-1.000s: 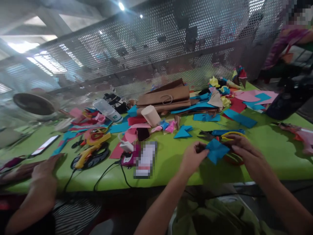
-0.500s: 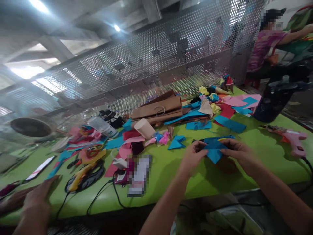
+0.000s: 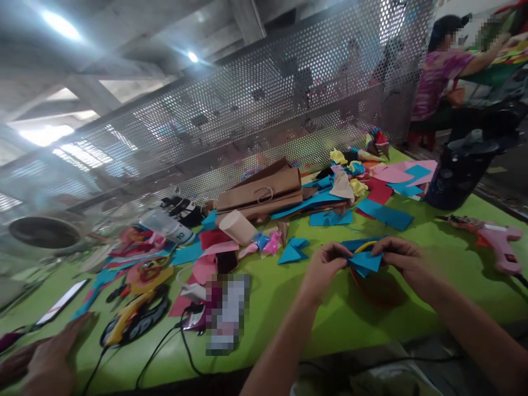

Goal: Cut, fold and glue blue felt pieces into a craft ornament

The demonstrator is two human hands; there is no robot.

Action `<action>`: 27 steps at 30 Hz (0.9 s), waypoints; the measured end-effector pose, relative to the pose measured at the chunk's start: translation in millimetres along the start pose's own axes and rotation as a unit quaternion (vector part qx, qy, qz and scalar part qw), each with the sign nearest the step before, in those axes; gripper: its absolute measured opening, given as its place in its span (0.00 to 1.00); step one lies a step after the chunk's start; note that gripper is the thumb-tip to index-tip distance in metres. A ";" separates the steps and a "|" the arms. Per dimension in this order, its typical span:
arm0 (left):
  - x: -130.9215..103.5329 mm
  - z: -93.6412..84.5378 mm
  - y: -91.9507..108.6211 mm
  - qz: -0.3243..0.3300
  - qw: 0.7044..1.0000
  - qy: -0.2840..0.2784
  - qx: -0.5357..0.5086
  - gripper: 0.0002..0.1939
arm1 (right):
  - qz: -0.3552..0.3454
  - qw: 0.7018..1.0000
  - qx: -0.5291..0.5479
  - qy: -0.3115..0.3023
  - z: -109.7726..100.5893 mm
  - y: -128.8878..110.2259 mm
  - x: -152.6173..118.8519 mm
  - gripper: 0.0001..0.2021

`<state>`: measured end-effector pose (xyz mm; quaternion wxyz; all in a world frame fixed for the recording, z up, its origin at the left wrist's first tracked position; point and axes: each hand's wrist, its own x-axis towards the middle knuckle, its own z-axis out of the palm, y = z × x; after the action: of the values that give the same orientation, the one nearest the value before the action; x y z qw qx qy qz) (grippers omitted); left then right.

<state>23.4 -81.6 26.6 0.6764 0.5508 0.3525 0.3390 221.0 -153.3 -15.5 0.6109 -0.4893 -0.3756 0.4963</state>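
Note:
A blue folded paper piece (image 3: 365,263) is pinched between my two hands above the green table (image 3: 305,308). My left hand (image 3: 328,269) has thumb and fingers closed on its left edge. On the right edge my right hand (image 3: 402,261) closes its fingertips. Just behind the paper, a yellow curved strip and more blue paper show between the hands; a reddish-brown round shape (image 3: 377,291) lies below them. Another blue folded piece (image 3: 293,251) rests left of my left hand.
A pink glue gun (image 3: 497,242) and dark tumbler (image 3: 460,173) stand at right. Brown paper (image 3: 262,190) and coloured scraps lie behind. A yellow glue gun (image 3: 130,316), cables and blurred-out phone (image 3: 229,313) are at left, near another person's hands (image 3: 53,352).
The blue paper between my hands has changed its angle and folded shape, and more of the yellow strip shows. The whole view has shifted slightly.

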 end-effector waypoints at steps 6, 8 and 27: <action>4.2 -2.8 0.4 -0.016 0.999 -0.011 0.033 0.07 | -0.016 0.998 -0.061 -0.003 -1.4 -8.3 1.1 0.04; 5.6 -4.7 1.5 -0.012 0.998 -0.029 0.048 0.07 | -0.033 0.995 -0.090 -0.004 -1.8 -10.8 0.6 0.04; 19.9 7.9 -5.4 0.052 0.978 -0.018 0.203 0.08 | 0.003 0.999 -0.040 0.007 -2.0 -15.7 2.7 0.20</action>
<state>40.9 -69.6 20.4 0.5384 0.6999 0.3726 0.2853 227.2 -151.6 -0.8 0.5918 -0.5184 -0.3890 0.4792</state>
